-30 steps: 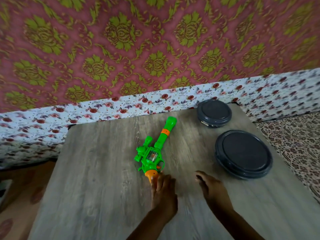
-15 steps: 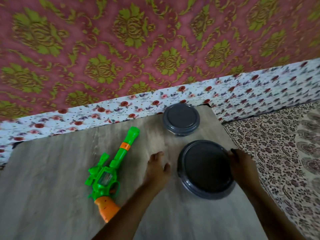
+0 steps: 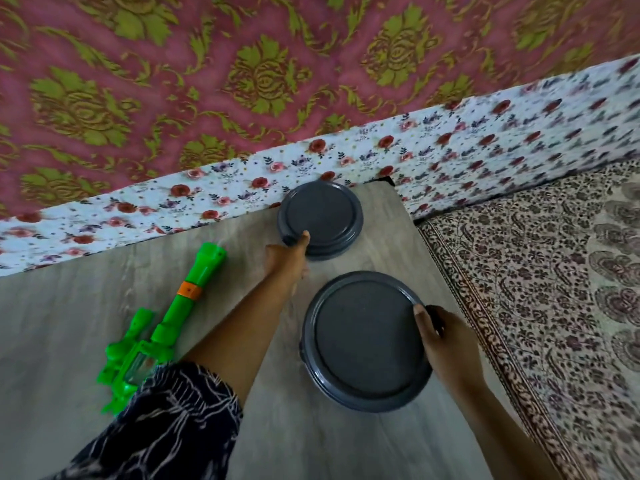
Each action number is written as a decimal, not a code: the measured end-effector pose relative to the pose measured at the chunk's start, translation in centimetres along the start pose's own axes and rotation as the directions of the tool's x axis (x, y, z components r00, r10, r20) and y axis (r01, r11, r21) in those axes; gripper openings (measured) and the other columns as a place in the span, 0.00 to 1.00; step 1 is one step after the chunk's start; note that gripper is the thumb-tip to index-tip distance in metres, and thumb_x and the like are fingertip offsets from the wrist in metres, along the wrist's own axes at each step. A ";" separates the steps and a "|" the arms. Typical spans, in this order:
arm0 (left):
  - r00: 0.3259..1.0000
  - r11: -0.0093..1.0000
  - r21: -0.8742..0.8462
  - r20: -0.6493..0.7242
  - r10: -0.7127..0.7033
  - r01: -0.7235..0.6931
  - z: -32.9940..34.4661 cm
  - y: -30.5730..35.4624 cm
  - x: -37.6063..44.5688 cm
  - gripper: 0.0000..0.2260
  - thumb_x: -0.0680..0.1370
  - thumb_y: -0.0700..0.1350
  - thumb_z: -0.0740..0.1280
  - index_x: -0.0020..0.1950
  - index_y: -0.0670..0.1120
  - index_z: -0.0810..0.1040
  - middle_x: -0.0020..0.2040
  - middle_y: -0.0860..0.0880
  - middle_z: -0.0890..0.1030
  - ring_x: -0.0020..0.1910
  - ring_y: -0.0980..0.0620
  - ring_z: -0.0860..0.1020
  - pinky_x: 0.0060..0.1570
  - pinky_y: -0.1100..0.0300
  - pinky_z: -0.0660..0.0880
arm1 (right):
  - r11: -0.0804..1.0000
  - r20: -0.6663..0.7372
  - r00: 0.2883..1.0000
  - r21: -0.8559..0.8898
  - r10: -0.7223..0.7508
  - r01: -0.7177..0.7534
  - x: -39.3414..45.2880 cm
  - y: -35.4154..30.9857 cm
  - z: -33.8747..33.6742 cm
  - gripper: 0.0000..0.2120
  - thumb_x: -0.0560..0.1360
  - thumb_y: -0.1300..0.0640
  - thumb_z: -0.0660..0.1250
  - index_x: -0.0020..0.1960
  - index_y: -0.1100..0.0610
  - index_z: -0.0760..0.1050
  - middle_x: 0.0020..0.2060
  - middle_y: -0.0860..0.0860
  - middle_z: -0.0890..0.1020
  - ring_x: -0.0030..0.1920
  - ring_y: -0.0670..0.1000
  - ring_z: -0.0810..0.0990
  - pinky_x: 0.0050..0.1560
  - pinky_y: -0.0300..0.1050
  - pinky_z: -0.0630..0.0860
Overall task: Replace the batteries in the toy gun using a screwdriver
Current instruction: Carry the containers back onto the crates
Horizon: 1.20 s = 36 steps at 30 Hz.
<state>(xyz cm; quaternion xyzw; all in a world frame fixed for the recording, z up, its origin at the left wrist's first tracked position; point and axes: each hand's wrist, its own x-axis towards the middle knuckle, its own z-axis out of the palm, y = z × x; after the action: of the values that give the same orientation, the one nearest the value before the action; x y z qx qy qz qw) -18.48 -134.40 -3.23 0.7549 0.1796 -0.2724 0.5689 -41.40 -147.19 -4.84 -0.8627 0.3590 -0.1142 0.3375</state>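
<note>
A green toy gun (image 3: pixel 162 323) with an orange band lies on the grey wooden table (image 3: pixel 69 323), its grip hidden under my patterned left sleeve. My left hand (image 3: pixel 289 256) reaches forward and its fingers touch the near-left rim of the small dark grey lidded container (image 3: pixel 322 216) at the table's far edge. My right hand (image 3: pixel 446 341) grips the right rim of the large dark grey lidded container (image 3: pixel 363 337), thumb on the lid. No screwdriver or batteries are visible.
A floral white cloth (image 3: pixel 450 157) runs along the table's far side below a red and gold patterned wall hanging (image 3: pixel 242 74). A brown patterned bedcover (image 3: pixel 554 289) lies right of the table's right edge.
My view has swung right and closer. My left hand left the toy gun's grip and reached to the small container. My right hand moved onto the large container's right rim.
</note>
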 end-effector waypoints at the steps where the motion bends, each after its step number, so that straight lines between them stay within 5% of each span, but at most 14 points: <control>1: 1.000 0.999 -0.043 -0.004 -0.005 0.005 0.3 0.1 0.0 0.27 0.72 0.57 0.70 0.62 0.40 0.69 0.42 0.44 0.78 0.36 0.48 0.77 0.35 0.56 0.77 | 1.000 -0.007 1.000 0.021 0.005 -0.005 -0.1 -0.1 0.0 0.20 0.75 0.44 0.55 0.32 0.54 0.72 0.24 0.48 0.73 0.28 0.45 0.72 0.27 0.38 0.61; 3: 1.000 0.997 -0.076 -0.005 -0.028 0.027 1.0 -0.1 0.3 0.18 0.76 0.53 0.67 0.57 0.42 0.68 0.35 0.47 0.73 0.30 0.52 0.73 0.28 0.60 0.74 | 0.997 -0.008 0.999 0.073 0.032 -0.031 -0.2 -0.1 0.0 0.18 0.76 0.45 0.58 0.35 0.54 0.74 0.25 0.48 0.75 0.29 0.44 0.74 0.27 0.38 0.63; 9: 0.999 0.959 -0.284 0.023 0.025 -0.018 0.7 -0.7 -0.4 0.22 0.78 0.44 0.65 0.69 0.45 0.62 0.41 0.46 0.76 0.29 0.52 0.72 0.25 0.64 0.77 | 0.989 0.059 0.996 0.124 0.073 -0.080 -0.5 -0.2 0.0 0.14 0.77 0.45 0.57 0.40 0.53 0.72 0.28 0.47 0.76 0.30 0.45 0.74 0.27 0.40 0.64; 15: 0.999 0.900 -0.435 -0.002 0.033 -0.030 -2.8 -1.8 -2.5 0.25 0.78 0.40 0.65 0.72 0.49 0.62 0.63 0.37 0.74 0.36 0.49 0.77 0.30 0.60 0.80 | 0.995 0.121 0.992 0.092 0.029 -0.040 -1.7 -0.8 -0.6 0.14 0.79 0.47 0.55 0.43 0.56 0.70 0.31 0.49 0.75 0.32 0.49 0.75 0.29 0.41 0.66; 20: 0.987 0.868 -0.470 -0.092 0.133 -0.161 -9.5 -3.3 -5.4 0.21 0.78 0.38 0.65 0.70 0.47 0.65 0.62 0.35 0.75 0.42 0.43 0.78 0.28 0.59 0.80 | 0.979 0.096 0.992 0.184 0.075 -0.092 -5.2 -2.6 -0.2 0.15 0.79 0.51 0.54 0.36 0.54 0.67 0.28 0.52 0.73 0.30 0.51 0.72 0.29 0.45 0.64; 24: 0.975 0.802 -0.553 -0.131 0.181 -0.224 -16.3 -5.6 -8.6 0.24 0.78 0.38 0.64 0.71 0.49 0.63 0.56 0.40 0.75 0.38 0.48 0.76 0.31 0.60 0.81 | 0.976 0.068 0.994 0.196 0.088 -0.100 -8.6 -4.9 1.1 0.17 0.80 0.49 0.52 0.37 0.56 0.69 0.30 0.52 0.74 0.32 0.50 0.72 0.32 0.45 0.67; 30: 0.978 0.754 -0.623 -0.139 0.157 -0.209 -26.8 -9.6 -12.6 0.21 0.77 0.38 0.64 0.68 0.51 0.65 0.63 0.39 0.73 0.47 0.46 0.77 0.34 0.58 0.82 | 0.950 0.031 0.989 0.275 0.147 -0.150 -14.6 -9.6 4.4 0.21 0.79 0.47 0.53 0.38 0.62 0.71 0.32 0.58 0.75 0.34 0.57 0.73 0.33 0.47 0.66; 36: 0.965 0.773 -0.579 -0.153 0.211 -0.261 -36.4 -12.6 -15.3 0.19 0.78 0.37 0.63 0.65 0.53 0.66 0.49 0.44 0.78 0.40 0.49 0.79 0.33 0.61 0.81 | 0.912 0.002 0.979 0.362 0.206 -0.193 -19.8 -14.7 8.6 0.23 0.79 0.46 0.53 0.32 0.59 0.65 0.27 0.58 0.70 0.28 0.55 0.68 0.34 0.48 0.62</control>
<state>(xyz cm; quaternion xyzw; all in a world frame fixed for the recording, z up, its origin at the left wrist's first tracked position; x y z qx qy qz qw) -30.33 -95.39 4.07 0.5653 0.1822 -0.0988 0.7984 -43.82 -121.47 -0.61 -0.7429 0.4240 -0.1585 0.4932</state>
